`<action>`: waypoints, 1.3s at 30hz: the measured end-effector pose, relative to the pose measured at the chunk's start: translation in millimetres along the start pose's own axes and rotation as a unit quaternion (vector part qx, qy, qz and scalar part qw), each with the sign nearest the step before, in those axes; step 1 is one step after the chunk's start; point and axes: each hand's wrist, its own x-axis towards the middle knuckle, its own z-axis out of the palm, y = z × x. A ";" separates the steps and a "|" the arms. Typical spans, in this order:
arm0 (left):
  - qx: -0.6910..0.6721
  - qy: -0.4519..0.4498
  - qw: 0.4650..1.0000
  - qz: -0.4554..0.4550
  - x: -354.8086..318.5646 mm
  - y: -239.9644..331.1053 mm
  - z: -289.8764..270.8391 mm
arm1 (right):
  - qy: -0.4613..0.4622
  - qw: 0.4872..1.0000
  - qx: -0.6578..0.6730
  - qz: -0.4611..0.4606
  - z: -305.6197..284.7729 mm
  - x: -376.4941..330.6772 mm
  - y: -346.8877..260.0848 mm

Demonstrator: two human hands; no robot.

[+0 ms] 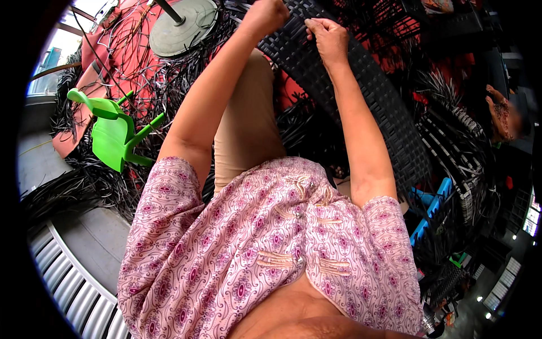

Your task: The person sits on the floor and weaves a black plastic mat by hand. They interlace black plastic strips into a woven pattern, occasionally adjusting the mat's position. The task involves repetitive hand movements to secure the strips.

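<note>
A black woven panel (367, 96) of flat strips runs from the top centre down to the right, beyond my lap. At its upper left edge my left hand (265, 17) is closed in a fist, partly at the frame's top. My right hand (328, 40) lies over the weave with thumb and fingers pinched together. What either hand holds is too dark and small to make out. Loose black strips (195, 85) lie heaped to the left of my left arm.
A small green plastic chair (110, 138) stands at the left among strips on a red sheet (132, 53). Farther up is a round grey base (183, 28) with a pole. A slatted metal bench (70, 277) is lower left, a blue plastic piece (432, 209) right. Another person (505, 116) is far right.
</note>
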 end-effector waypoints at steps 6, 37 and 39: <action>0.196 -0.018 0.980 0.011 -6.9 42.8 18.2 | 0.013 0.997 -0.075 0.028 -4.1 1.8 -0.1; -0.161 -0.115 0.975 -0.105 5.8 -9.7 9.3 | -0.008 0.889 -0.451 -0.082 26.5 9.6 5.8; -0.191 -0.072 0.970 -0.132 6.4 -27.4 9.4 | 0.004 0.905 -0.408 -0.123 26.2 0.9 0.5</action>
